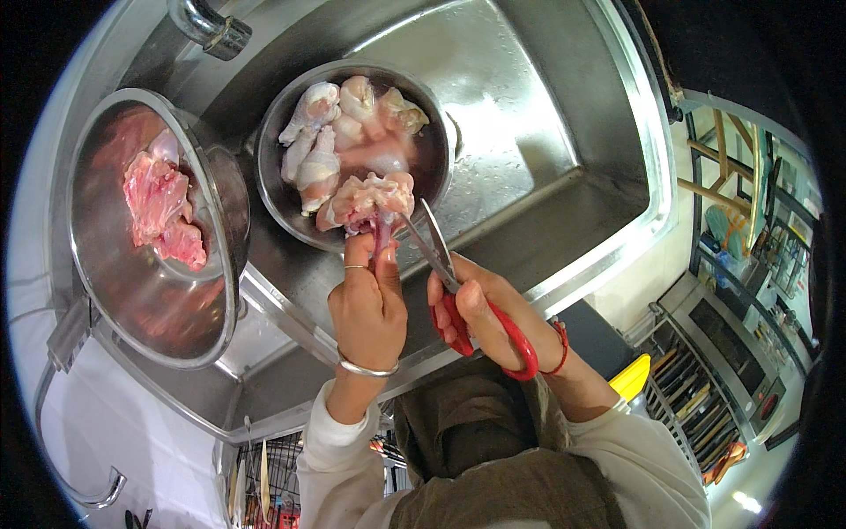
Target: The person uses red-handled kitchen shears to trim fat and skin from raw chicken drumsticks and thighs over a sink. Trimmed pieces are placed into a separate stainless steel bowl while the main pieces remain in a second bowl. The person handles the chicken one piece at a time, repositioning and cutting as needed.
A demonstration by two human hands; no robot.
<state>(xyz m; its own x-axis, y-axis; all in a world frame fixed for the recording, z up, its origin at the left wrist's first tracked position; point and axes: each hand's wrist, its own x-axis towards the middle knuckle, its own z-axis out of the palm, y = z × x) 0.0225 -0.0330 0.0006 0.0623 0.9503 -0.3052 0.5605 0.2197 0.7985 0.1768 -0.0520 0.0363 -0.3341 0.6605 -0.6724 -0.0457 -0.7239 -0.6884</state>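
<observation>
My left hand (370, 301) pinches the bone end of a raw chicken piece (370, 202), whose meat is bunched up away from the fingers. That piece is over the near edge of a steel bowl (263, 159). Several raw chicken drumsticks (318, 168) lie inside the bowl, some in pinkish liquid. My right hand (486, 307) holds red-handled scissors (437, 244) with the blades parted. One blade tip is at the chicken piece's right side; whether it touches the meat I cannot tell. Cut pink chicken meat (158, 205) rests in a second, tilted-looking steel bowl (228, 291) on the left.
Both bowls are at a stainless steel sink (529, 86), the second near its divider (284, 311). A chrome faucet (225, 36) juts in at the upper left. To the right stand a rack of utensils (687, 397) and a yellow object (630, 378).
</observation>
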